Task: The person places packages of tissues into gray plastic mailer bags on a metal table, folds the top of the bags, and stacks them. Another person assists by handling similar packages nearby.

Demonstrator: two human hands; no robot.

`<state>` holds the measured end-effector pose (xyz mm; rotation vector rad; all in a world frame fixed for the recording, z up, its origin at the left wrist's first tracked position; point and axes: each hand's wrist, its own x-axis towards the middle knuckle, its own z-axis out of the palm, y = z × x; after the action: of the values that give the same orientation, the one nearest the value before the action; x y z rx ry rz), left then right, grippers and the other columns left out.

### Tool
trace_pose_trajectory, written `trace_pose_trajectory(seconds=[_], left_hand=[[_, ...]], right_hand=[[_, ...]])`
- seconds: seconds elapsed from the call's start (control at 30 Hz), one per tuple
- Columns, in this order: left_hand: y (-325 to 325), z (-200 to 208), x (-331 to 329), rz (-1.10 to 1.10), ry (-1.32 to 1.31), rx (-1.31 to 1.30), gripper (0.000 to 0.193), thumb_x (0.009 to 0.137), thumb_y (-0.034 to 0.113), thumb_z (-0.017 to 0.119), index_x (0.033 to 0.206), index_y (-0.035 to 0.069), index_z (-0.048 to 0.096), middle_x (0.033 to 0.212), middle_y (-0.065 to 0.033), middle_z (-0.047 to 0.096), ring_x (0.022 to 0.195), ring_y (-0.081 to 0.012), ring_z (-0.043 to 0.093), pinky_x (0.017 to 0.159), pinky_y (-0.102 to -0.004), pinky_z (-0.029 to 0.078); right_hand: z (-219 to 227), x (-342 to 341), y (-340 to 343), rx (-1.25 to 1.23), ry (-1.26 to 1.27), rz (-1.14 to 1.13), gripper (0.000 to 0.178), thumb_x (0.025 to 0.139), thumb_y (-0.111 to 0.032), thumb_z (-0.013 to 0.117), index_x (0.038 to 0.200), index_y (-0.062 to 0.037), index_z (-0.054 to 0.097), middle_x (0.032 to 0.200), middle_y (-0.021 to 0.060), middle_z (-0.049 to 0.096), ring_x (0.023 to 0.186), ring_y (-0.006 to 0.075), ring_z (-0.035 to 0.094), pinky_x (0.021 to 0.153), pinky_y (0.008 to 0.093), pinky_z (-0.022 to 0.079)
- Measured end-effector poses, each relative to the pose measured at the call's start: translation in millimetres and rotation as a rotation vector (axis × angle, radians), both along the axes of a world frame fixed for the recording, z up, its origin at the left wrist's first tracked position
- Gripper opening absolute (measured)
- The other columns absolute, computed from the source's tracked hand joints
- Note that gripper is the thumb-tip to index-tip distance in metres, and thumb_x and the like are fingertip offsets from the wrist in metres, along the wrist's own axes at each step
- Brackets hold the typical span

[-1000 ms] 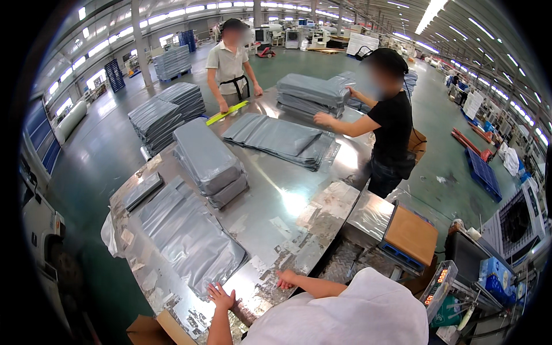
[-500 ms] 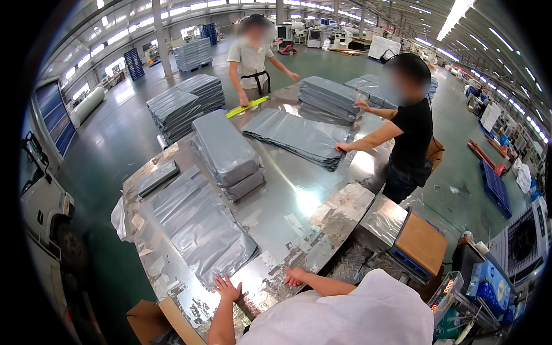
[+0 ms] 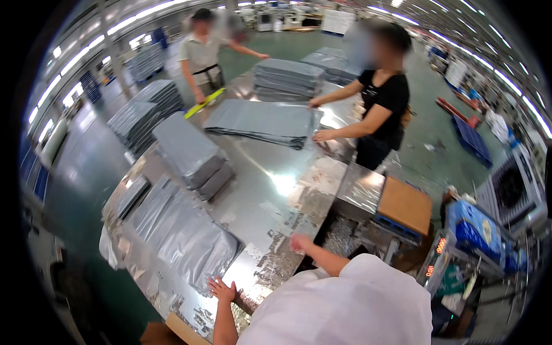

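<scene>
My left hand (image 3: 222, 289) lies flat with its fingers spread, at the near edge of the metal-topped table (image 3: 256, 190). Its fingertips are by the near corner of a spread of grey plastic sheets or bags (image 3: 184, 233). Over the worn right edge of the table is my right hand (image 3: 300, 242). It is smeared by motion, so its fingers cannot be made out, and no object shows in it. Beyond the grey sheets stands a thick grey wrapped bundle (image 3: 187, 144), with a thin grey packet (image 3: 132, 196) to their left.
Across the table, a person in black (image 3: 382, 95) touches another layered grey sheet stack (image 3: 259, 121). A person in a light shirt (image 3: 201, 54) holds a yellow-green strip (image 3: 204, 103). More grey bundles (image 3: 287, 77) lie at the far end. A brown-topped platform (image 3: 404, 207) stands at right.
The view has turned, shifting the scene leftward. My right hand has moved away from me along the table edge. The person in black now has both hands at the sheet stack's right end.
</scene>
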<state>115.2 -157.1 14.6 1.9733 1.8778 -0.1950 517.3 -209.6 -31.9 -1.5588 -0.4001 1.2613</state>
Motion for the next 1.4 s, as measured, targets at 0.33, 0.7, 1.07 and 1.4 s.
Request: trace_pose_trajectory(seconds=[0.33,0.7,1.07,1.4], left_hand=[[2,-23,-3,-0.060,0.111,0.086,0.086,0.079,0.054,0.042,0.135,0.004,0.002,0.138,-0.0259,-0.008,0.127,-0.0430,-0.004,0.096,-0.0604,0.008],[1,-38,-12,-0.027,0.016,0.115,0.086,0.077,0.051,0.047,0.135,0.002,0.006,0.138,-0.0269,-0.005,0.126,-0.0454,-0.004,0.096,-0.0613,0.006],[-7,-25,-11,-0.021,0.005,0.225,0.088,0.074,0.053,0.049,0.134,0.001,0.012,0.137,-0.0276,0.002,0.126,-0.0449,0.001,0.096,-0.0613,0.007],[9,2,-11,0.069,0.005,0.227,0.063,0.073,0.047,0.055,0.121,0.010,0.039,0.130,-0.0197,0.028,0.121,-0.0365,0.024,0.093,-0.0606,0.016]], right_hand=[[132,254,-200,-0.635,-0.943,-1.935,0.048,0.076,-0.025,0.057,0.112,-0.0002,0.037,0.107,0.0228,0.041,0.091,0.0385,0.049,0.075,0.0447,0.043],[141,284,-231,-0.659,-0.976,-1.399,0.038,0.079,-0.033,0.052,0.083,0.0038,0.058,0.090,0.0219,0.055,0.081,0.0382,0.053,0.068,0.0455,0.042],[123,5,-18,0.019,0.628,-0.901,0.021,0.081,-0.032,0.058,0.077,-0.0135,0.048,0.056,0.0003,0.042,0.043,0.0104,0.036,0.035,0.0205,0.025],[255,-80,109,0.563,-0.510,0.618,0.022,0.080,-0.024,0.058,0.096,-0.0092,0.063,0.081,0.0051,0.061,0.076,0.0160,0.056,0.070,0.0280,0.043]])
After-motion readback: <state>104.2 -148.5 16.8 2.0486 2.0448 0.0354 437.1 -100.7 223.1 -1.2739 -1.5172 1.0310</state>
